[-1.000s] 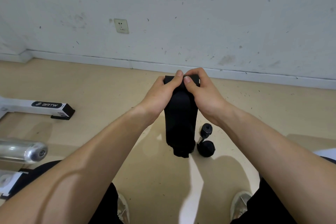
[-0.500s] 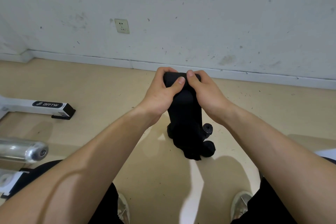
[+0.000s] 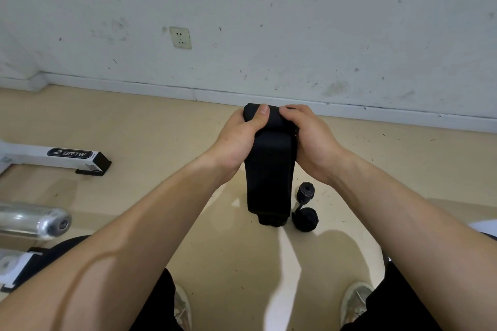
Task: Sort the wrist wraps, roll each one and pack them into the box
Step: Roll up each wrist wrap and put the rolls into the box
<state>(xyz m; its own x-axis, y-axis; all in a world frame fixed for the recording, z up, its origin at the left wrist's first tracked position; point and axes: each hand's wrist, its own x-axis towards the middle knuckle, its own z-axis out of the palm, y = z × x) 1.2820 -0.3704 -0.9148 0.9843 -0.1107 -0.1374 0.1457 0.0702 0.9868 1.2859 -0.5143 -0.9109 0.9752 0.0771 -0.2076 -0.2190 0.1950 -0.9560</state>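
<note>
Gripping the black wrist wrap (image 3: 269, 169) at its rolled top, left hand (image 3: 236, 140) and right hand (image 3: 312, 140) extend forward.

Take your left hand (image 3: 236, 140) and right hand (image 3: 312, 142) as the middle of the clock. They are side by side, up off the floor (image 3: 161, 129).

- **12 o'clock:** the wall (image 3: 269, 35) blocks you that way.
- **9 o'clock:** the floor is open at first. Then a white frame bar (image 3: 53, 156) lies across it.
- **8 o'clock:** a shiny metal bar (image 3: 35, 220) pokes in from the edge, near your left arm.
- **6 o'clock:** the long black wrap (image 3: 269, 169) you hold in both hands hangs straight down and fills that spot.
- **5 o'clock:** two small black rolls (image 3: 305, 219) sit on the floor, near the wrap's low end.
- **3 o'clock:** the floor is wide and open.

Closer to you, open floor runs between your two shoes (image 3: 181, 306).
</note>
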